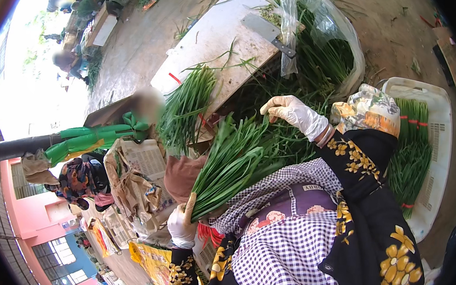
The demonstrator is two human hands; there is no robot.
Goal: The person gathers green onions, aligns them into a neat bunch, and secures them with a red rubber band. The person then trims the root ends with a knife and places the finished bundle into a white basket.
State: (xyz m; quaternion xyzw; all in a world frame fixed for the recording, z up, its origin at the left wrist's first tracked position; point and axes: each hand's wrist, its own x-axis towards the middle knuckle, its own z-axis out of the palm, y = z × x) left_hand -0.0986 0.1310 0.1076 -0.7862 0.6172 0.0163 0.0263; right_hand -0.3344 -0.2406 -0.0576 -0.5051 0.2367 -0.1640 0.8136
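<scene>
My gloved left hand grips a bunch of long green leaves, likely garlic chives, at one end. The bunch fans out across my lap towards the board. My gloved right hand is raised over a heap of loose leaves, its thumb and fingers bent close together. Whether anything thin is pinched there is not visible. A bundle of chives with red ties lies over the edge of a white-topped board. On the board's far end rests a cleaver with a dark handle.
A clear plastic bag of chives stands beyond the board. At my right is a white plastic crate with red-tied bundles. Left of me are pale crates with sacking and a pole wrapped in green plastic. Other people are farther off.
</scene>
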